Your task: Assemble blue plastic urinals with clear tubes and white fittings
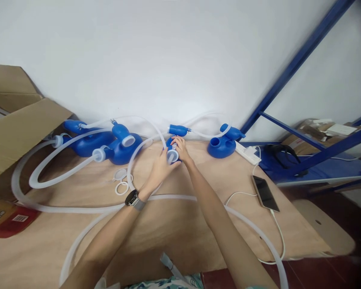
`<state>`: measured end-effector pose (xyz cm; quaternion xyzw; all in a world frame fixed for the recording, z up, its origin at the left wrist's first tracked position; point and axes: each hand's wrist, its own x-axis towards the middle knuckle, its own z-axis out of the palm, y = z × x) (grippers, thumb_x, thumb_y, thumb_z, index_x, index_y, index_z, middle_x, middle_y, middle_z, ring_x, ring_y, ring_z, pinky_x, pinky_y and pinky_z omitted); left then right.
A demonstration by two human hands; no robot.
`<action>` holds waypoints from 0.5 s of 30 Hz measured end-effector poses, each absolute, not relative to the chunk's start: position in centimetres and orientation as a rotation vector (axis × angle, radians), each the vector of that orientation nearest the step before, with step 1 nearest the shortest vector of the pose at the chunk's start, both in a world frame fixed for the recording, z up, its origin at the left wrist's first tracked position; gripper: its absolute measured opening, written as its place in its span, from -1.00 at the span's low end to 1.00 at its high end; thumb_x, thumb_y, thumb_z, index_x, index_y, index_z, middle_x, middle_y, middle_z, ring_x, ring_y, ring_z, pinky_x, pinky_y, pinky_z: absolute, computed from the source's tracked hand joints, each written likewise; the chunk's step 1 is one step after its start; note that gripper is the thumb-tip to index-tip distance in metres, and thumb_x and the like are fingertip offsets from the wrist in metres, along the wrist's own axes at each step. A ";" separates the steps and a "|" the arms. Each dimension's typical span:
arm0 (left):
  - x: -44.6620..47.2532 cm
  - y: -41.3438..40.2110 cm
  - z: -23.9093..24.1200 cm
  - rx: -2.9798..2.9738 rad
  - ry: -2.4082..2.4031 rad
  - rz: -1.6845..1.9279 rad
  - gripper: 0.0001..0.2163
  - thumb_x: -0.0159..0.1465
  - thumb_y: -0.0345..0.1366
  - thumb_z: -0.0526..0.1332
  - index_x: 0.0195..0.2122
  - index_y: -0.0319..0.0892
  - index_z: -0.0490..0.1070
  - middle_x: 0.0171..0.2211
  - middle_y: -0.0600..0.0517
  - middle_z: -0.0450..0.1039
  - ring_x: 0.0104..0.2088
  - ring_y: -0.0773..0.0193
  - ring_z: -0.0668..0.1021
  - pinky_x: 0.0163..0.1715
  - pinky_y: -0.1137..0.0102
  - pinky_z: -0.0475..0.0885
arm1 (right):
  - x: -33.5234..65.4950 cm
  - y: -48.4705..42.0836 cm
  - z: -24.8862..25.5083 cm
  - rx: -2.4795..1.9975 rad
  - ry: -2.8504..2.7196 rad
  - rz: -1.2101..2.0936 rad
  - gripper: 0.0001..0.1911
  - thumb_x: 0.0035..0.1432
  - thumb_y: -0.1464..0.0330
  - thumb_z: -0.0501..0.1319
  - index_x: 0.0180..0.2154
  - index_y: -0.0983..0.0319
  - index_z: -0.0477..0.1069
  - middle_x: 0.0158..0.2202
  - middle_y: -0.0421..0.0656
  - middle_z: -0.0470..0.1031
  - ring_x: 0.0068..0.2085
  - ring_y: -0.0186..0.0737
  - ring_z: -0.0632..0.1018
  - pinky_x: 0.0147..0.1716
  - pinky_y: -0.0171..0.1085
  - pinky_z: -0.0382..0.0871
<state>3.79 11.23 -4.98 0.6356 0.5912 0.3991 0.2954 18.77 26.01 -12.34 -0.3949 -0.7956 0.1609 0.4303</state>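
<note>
Both hands close around the neck of a blue urinal bottle, mostly hidden behind them. A translucent white cap sits at its mouth, with a clear tube running from it. My left hand, wearing a watch at the wrist, grips the near left side. The fingers of my right hand curl over the top and right side by the cap. Just behind lies a blue cylindrical piece joined to a tube. Whether the cap is fully seated cannot be made out.
Capped blue bottles with long tubes lie left, beside a cardboard box. White rings rest near my left wrist. Right: an uncapped blue bottle, a power strip, a phone on a cable, and a blue frame.
</note>
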 end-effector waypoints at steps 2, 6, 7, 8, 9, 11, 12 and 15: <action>3.3 10.8 -5.8 1.456 1.496 1.073 -0.53 0.28 -0.04 0.41 0.09 -0.24 0.48 -0.02 -0.20 0.60 -0.03 -0.01 0.64 0.01 0.20 0.54 | 18.7 26.1 -12.5 -0.995 -1.974 0.402 -0.70 0.35 0.37 -0.04 -0.19 0.12 0.47 0.22 -0.06 0.48 0.36 0.02 0.27 0.42 0.08 0.12; 3.1 11.4 -6.9 1.116 1.320 0.984 -0.52 0.35 0.14 0.28 -0.10 -0.27 0.52 -0.24 -0.19 0.63 -0.23 0.08 0.68 -0.19 0.25 0.64 | 18.6 25.9 -12.7 -1.014 -1.954 0.395 -0.69 0.33 0.39 -0.05 -0.19 0.10 0.47 0.23 -0.09 0.49 0.37 0.02 0.25 0.41 0.08 0.14; 3.3 11.7 -7.0 1.048 1.284 0.971 -0.51 0.35 0.15 0.28 -0.11 -0.27 0.51 -0.25 -0.18 0.63 -0.26 0.11 0.69 -0.20 0.26 0.65 | 18.6 25.9 -12.6 -1.018 -1.951 0.389 -0.68 0.33 0.40 -0.05 -0.18 0.11 0.47 0.23 -0.09 0.48 0.37 0.02 0.25 0.41 0.08 0.15; 3.5 12.1 -7.0 0.990 1.258 0.960 -0.50 0.34 0.16 0.29 -0.12 -0.26 0.51 -0.27 -0.18 0.63 -0.28 0.13 0.69 -0.22 0.27 0.66 | 18.6 25.7 -12.6 -1.022 -1.950 0.380 -0.67 0.33 0.41 -0.06 -0.18 0.11 0.47 0.23 -0.09 0.48 0.37 0.02 0.26 0.41 0.08 0.15; 3.8 12.4 -7.1 0.940 1.242 0.949 -0.50 0.32 0.18 0.30 -0.15 -0.27 0.50 -0.29 -0.18 0.63 -0.31 0.14 0.68 -0.24 0.28 0.67 | 18.6 25.6 -12.5 -1.023 -1.953 0.369 -0.66 0.34 0.41 -0.07 -0.17 0.11 0.48 0.23 -0.09 0.48 0.37 0.01 0.26 0.41 0.07 0.14; 4.3 12.9 -7.2 0.869 1.237 0.928 -0.47 0.28 0.21 0.33 -0.27 -0.27 0.49 -0.37 -0.21 0.61 -0.39 0.14 0.67 -0.32 0.28 0.66 | 18.6 25.5 -12.5 -1.025 -1.969 0.339 -0.63 0.35 0.43 -0.09 -0.16 0.11 0.48 0.23 -0.10 0.48 0.36 -0.02 0.27 0.42 0.04 0.12; 4.6 13.0 -7.2 0.846 1.244 0.926 -0.46 0.26 0.23 0.34 -0.33 -0.27 0.48 -0.42 -0.21 0.60 -0.43 0.14 0.66 -0.38 0.29 0.64 | 18.5 25.4 -12.5 -1.029 -1.979 0.322 -0.62 0.36 0.44 -0.10 -0.15 0.11 0.48 0.23 -0.10 0.48 0.36 -0.03 0.27 0.43 0.03 0.11; 4.9 13.1 -7.6 0.820 1.287 0.997 -0.47 0.22 0.22 0.38 -0.44 -0.24 0.44 -0.53 -0.13 0.53 -0.55 0.23 0.58 -0.53 0.40 0.52 | 18.5 25.4 -12.7 -1.059 -2.008 0.271 -0.60 0.39 0.44 -0.12 -0.12 0.13 0.49 0.26 -0.08 0.45 0.39 -0.03 0.23 0.44 0.02 0.09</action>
